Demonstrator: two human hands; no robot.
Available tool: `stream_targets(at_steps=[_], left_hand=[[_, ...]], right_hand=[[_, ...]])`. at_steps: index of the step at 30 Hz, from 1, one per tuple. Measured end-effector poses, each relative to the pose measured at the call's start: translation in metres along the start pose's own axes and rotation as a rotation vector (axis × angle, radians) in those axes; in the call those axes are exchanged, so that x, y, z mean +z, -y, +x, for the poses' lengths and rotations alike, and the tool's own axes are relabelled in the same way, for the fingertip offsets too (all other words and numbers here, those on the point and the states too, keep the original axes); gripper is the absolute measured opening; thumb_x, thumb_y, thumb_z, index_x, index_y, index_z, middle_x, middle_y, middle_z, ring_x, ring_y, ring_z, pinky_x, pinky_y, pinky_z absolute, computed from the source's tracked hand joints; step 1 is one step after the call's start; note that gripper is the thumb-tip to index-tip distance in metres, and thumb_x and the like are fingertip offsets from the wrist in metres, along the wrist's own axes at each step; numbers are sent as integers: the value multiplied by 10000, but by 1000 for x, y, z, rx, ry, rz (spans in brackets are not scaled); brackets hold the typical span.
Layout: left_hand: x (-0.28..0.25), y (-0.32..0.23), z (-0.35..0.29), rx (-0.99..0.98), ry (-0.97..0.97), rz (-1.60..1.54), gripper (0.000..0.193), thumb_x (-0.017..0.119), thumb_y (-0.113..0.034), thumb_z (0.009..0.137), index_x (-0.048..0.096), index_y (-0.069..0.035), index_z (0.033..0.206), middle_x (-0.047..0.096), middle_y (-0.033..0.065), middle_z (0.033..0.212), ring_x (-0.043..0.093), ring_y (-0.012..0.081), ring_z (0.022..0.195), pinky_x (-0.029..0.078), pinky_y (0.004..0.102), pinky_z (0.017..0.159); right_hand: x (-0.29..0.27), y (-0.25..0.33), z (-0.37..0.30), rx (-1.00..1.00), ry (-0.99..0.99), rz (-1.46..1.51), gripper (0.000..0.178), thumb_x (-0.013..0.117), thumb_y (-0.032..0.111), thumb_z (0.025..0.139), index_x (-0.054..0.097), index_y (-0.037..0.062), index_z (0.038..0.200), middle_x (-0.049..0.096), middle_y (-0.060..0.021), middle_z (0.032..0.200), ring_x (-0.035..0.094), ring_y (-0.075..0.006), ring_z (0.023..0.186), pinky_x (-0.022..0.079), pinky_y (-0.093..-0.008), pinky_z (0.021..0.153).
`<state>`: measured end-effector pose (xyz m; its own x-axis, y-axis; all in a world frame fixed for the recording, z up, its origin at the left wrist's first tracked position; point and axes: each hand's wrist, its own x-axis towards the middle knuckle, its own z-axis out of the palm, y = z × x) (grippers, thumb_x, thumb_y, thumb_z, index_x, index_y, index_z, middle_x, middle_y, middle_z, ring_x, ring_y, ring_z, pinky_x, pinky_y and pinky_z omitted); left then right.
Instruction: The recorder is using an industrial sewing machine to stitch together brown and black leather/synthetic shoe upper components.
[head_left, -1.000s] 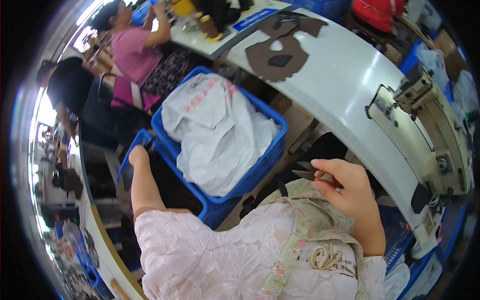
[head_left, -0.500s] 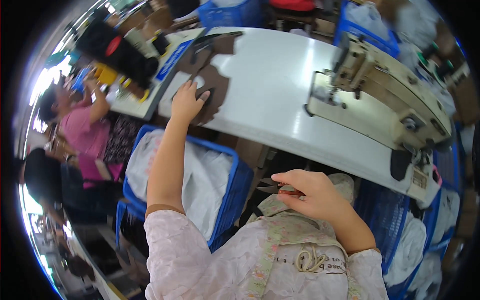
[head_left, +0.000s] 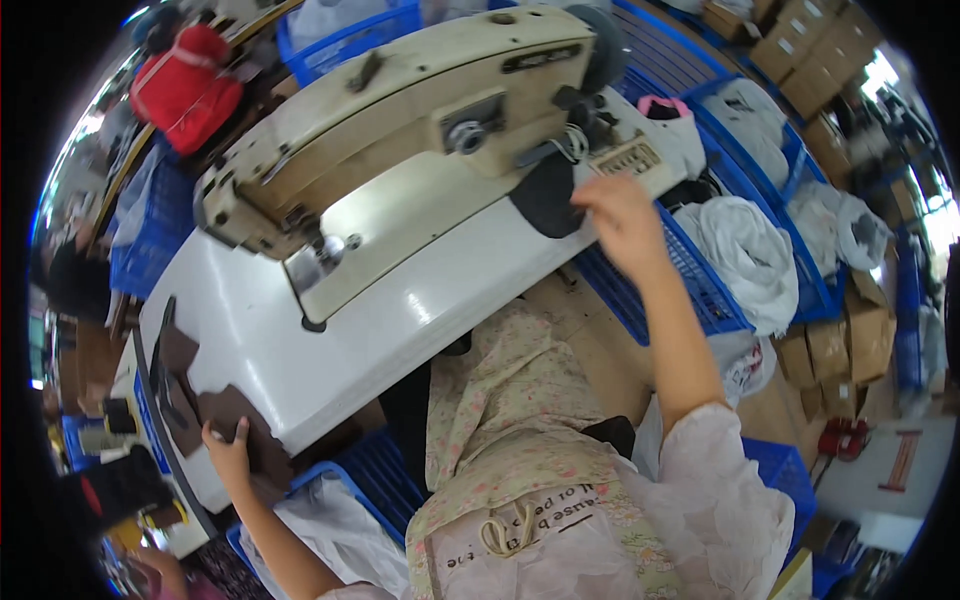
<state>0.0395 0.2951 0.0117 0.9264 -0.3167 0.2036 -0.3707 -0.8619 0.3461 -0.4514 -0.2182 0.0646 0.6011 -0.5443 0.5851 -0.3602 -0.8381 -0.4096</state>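
Two ways reaching, spreads left hand (head_left: 229, 458) on brown cut panel (head_left: 241, 405), lower left, curls right hand (head_left: 627, 224), hold unclear, by black pad (head_left: 545, 202), upper centre, likely calling for left pinch.

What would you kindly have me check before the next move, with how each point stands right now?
1. Left hand at the brown pieces: ok, its thumb and index finger are over them.
2. Left hand's grip: cannot tell whether the fingers have closed on a piece.
3. Right hand free: cannot tell; it is blurred beside the black pad.
4. Both hands away from the needle end of the sewing machine: ok, each is well apart from it.
5. Brown pieces apart from the machine: ok, they lie toward the left end of the white table.
6. Machine switched off: cannot tell from this view.
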Motion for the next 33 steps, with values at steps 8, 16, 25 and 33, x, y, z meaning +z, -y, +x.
stream_targets(at_steps=[8,16,25,33], left_hand=[[8,-63,-34,-56,261,-554,614,770,-179,846,468,-22,1357,377,-70,701,361,45,638,315,189,602],[-3,-128,-90,-182,372,-777,511,661,-131,916,462,-52,1380,504,-41,792,456,47,702,347,189,618],[1,-130,-100,-133,411,-783,494,643,-134,937,461,-51,1388,539,-38,770,471,50,706,363,204,630],[1,-129,-100,-116,422,-761,505,660,-173,934,468,-55,1385,559,-32,787,490,57,735,378,212,665]], right_hand=[[1,-161,-13,369,60,-392,300,586,67,789,751,204,1000,681,17,1200,504,-229,1296,235,-594,1125],[30,-34,0,662,59,-107,531,829,460,706,600,24,904,642,-120,799,644,-293,755,500,-382,677],[40,-41,-4,823,147,-3,629,870,494,617,650,-16,913,682,-202,866,669,-346,852,517,-407,770],[38,-41,1,874,222,-44,644,870,530,594,655,-1,889,680,-199,848,671,-357,841,519,-409,756]])
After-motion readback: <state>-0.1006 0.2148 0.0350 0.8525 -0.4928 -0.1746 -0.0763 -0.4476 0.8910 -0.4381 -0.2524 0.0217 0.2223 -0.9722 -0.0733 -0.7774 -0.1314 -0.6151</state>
